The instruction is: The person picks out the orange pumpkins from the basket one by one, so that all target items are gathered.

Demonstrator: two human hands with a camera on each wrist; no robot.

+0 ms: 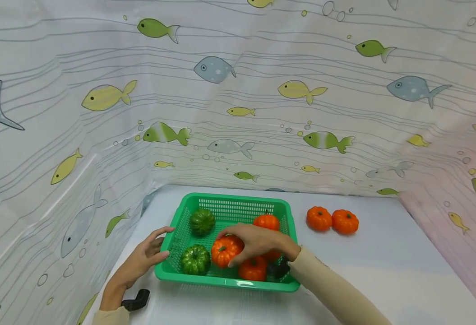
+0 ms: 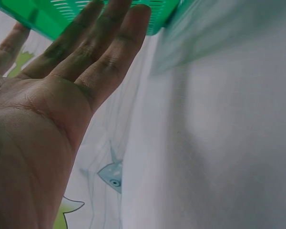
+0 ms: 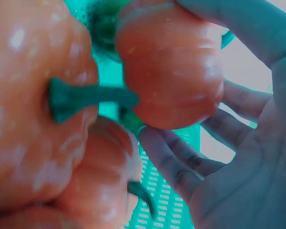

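My right hand (image 1: pixel 258 241) holds a small orange pumpkin (image 1: pixel 224 251) with a green stem, inside a green slotted basket (image 1: pixel 221 282). In the right wrist view, thumb and fingers curl round the sides of this pumpkin (image 3: pixel 174 67). My left hand (image 1: pixel 144 257) is at the basket's left rim, fingertips against it. The left wrist view shows its fingers (image 2: pixel 109 67) fairly straight beside the basket wall. Two green pumpkins (image 1: pixel 202 221) lie in the left part of the basket. Several orange pumpkins (image 1: pixel 254 269) fill its right side, partly hidden by my right hand and forearm.
Two more orange pumpkins (image 1: pixel 319 219) sit side by side on the white table (image 1: pixel 384 262), right of the basket. A fish-patterned curtain (image 1: pixel 262 149) rises behind the table and along both sides. Black wrist camera mounts (image 1: pixel 137 300) show at both wrists.
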